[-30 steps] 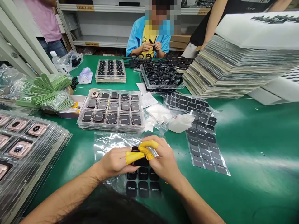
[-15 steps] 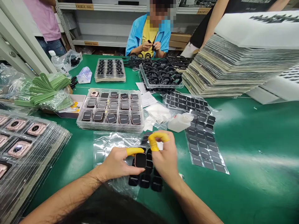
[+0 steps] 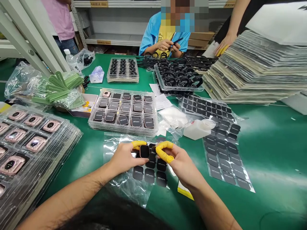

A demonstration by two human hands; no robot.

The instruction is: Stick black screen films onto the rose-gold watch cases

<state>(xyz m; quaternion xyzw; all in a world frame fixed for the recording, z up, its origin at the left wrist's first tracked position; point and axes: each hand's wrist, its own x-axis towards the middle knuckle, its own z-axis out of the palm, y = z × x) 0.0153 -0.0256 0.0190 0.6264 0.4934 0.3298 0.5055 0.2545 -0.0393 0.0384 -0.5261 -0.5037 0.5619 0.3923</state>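
My left hand (image 3: 121, 156), a yellow finger cot on its index finger, pinches a smartwatch body (image 3: 144, 151) by its edges, black screen facing up. Just to its right, my right hand (image 3: 179, 158) has its yellow-capped thumb and index finger closed on a small dark square sticker (image 3: 153, 149). That sticker is partly hidden by the fingers and sits close to the watch's right edge. Beneath both hands lies a clear sheet of black printed square stickers (image 3: 149, 175), over a crinkled plastic bag (image 3: 130, 191).
Ahead stands a stacked clear tray of watches (image 3: 123, 127). Pink watch bodies fill another tray stack (image 3: 72, 134) at left. A white bottle (image 3: 199, 128) and another sticker sheet (image 3: 225, 156) lie right. A yellow-edged block (image 3: 185, 190) is beside my right forearm. A co-worker (image 3: 165, 35) sits opposite.
The view has shifted, so the table's contents sit further right. My right fingers have lowered beside the watch with the dark sticker. Another person's hand now shows by the tall stack at right.
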